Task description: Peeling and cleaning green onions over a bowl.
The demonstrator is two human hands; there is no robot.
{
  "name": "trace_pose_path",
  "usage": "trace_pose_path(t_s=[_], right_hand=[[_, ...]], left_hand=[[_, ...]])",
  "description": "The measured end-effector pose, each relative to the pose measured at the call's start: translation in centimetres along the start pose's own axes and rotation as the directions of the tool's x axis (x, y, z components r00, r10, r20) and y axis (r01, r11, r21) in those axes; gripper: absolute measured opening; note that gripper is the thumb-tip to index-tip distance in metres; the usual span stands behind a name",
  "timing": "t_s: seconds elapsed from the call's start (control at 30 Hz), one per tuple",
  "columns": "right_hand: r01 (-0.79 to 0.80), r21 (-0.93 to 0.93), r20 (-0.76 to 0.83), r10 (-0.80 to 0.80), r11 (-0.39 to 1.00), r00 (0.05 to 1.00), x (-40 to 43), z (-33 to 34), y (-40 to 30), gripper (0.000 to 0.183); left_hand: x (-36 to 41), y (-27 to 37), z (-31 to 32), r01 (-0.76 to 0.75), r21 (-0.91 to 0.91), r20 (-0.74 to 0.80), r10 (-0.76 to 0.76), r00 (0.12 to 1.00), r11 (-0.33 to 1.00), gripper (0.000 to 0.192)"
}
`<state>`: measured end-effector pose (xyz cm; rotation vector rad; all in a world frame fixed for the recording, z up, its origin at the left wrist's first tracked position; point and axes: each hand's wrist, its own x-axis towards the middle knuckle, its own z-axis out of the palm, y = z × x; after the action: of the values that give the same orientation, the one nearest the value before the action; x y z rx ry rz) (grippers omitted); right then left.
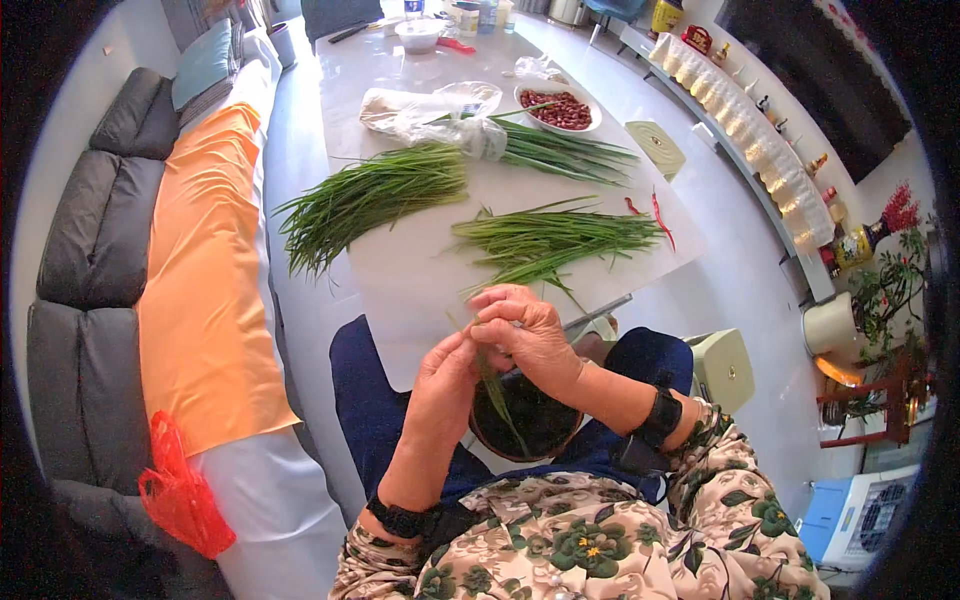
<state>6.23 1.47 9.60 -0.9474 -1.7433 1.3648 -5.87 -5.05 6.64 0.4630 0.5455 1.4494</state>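
Observation:
My left hand (448,375) pinches a few green leafy stalks, probably Chinese chives (495,397), which hang down over a dark round container (532,412) between my knees. Touching the fingertips of the left, my right hand (517,326) has its thumb and finger closed at the upper end of the same stalks. Just beyond my hands, a loose pile of green stalks (555,236) lies on the white table (397,300). A thicker bunch (382,191) sits at its left edge, and another bunch (562,150) lies farther back, partly inside a clear plastic bag (480,135).
A white bowl of red beans or peanuts (559,109) and red chili peppers (660,217) are on the table's right side. A knife (349,32) and a white bowl (418,36) stand at the far end. A stool (724,367) is at my right, a grey sofa (82,375) at the left.

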Motion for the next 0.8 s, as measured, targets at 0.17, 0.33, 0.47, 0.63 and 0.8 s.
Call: trace_pose_path(t_s=[0.17,0.33,0.47,0.63,0.8], right_hand=[[-0.335,0.442,0.068,0.341,0.832,0.938,-1.8,-2.8,0.8,0.006],[-0.231,0.416,0.043,0.235,0.88,0.971,-2.1,-2.1,3.3,0.011],[-0.269,0.466,0.033,0.287,0.843,0.957,-2.0,-2.4,4.1,0.008],[-0.288,0.451,0.016,0.315,0.845,0.949,-1.6,-3.6,4.8,0.007],[-0.156,0.106,-0.19,0.174,0.982,0.966,-0.8,-5.6,5.5,0.011]], left_hand=[[1.4,-2.4,0.6,0.156,0.136,0.04,-0.163,0.986,0.978,0.019],[0.1,-2.2,-0.1,0.302,0.072,0.016,-0.304,0.953,0.951,0.018],[0.1,-2.4,-0.2,0.34,0.139,-0.025,-0.34,0.94,0.93,0.019],[0.0,-3.0,-0.4,0.378,0.246,-0.049,-0.378,0.924,0.892,0.019],[-0.2,-2.8,-0.7,0.415,0.226,-0.084,-0.407,0.91,0.881,0.022]])
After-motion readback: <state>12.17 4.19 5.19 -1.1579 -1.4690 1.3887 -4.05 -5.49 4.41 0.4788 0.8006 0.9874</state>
